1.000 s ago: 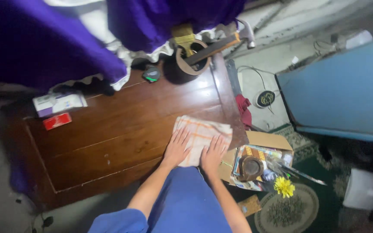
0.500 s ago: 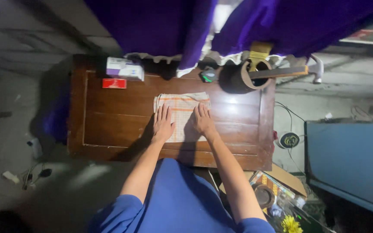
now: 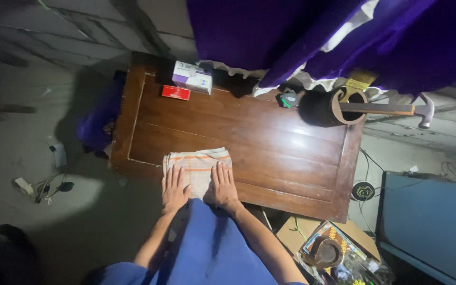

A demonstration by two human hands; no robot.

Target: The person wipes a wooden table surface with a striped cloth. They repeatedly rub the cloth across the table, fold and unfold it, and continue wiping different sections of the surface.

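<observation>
- Tabletop of dark brown polished wood (image 3: 270, 142), a wide panelled slab, carries everything; its glossy face would likely let cloth slide.
- Folded checked cloth of pale cotton with orange stripes (image 3: 196, 163) lies at the near edge of the table. I judge it light, soft and limp, so it is best taken by pinching a folded edge or corner.
- Left hand (image 3: 174, 189) rests flat, fingers spread, on the cloth's near left part, grasping nothing.
- Right hand (image 3: 222, 184) presses flat on its near right part, likewise unclenched.
</observation>
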